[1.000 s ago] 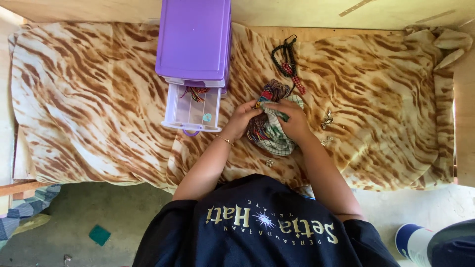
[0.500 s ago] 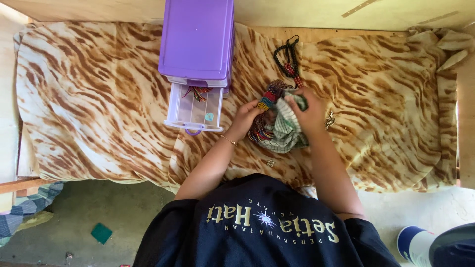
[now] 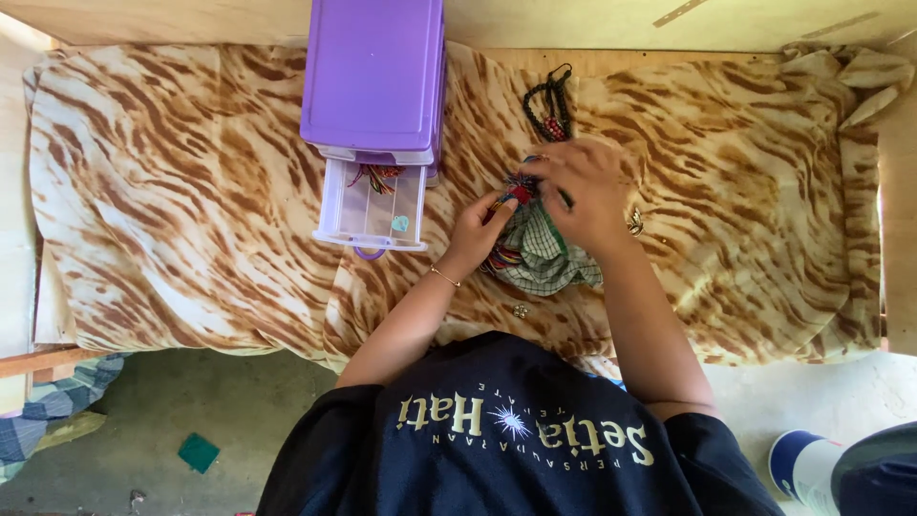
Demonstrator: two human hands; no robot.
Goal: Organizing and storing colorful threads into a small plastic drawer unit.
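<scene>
1. Nearest: small metal trinket (image 3: pixel 521 311) lies loose on the brown-and-cream striped cloth (image 3: pixel 191 191), just below the work.
2. Left hand (image 3: pixel 473 234) is closed, pinching the bundle of multicoloured woven bracelets (image 3: pixel 506 250) at its top end.
3. Right hand (image 3: pixel 578 186) is curled over the green-and-white checked fabric pouch (image 3: pixel 540 258), fingers gripping its mouth. Bundle sits partly inside the pouch, mid-cloth.
4. Judgement: the bundle is partway in or out of the pouch, I cannot tell which.
5. Further out: clear plastic drawer (image 3: pixel 371 212) hangs open, nearly empty, under the purple plastic drawer box (image 3: pixel 374 76). String of dark and red beads (image 3: pixel 551 110) lies beyond the right hand.
</scene>
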